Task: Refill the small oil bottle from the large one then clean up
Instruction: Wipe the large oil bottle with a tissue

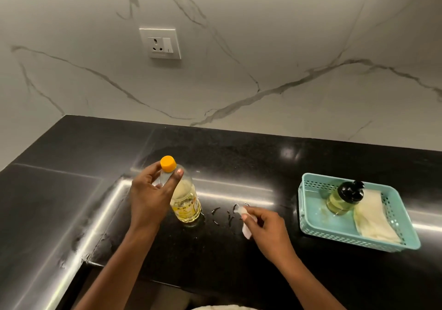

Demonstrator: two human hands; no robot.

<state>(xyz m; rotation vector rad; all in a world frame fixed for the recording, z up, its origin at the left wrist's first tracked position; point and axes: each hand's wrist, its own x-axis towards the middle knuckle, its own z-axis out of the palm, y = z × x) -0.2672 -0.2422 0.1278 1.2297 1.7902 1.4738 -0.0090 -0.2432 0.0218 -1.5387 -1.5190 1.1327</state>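
Observation:
The large oil bottle, clear with yellow oil and an orange cap, stands on the black counter. My left hand grips its neck and shoulder just under the cap. My right hand pinches a small white tissue against the counter, right of the bottle, beside some curved oil streaks. The small oil bottle, with a black cap and partly filled with oil, stands inside a teal basket at the right.
A folded white cloth lies in the basket next to the small bottle. A marble backsplash with a wall socket rises behind the counter. The counter's front edge runs along the bottom left.

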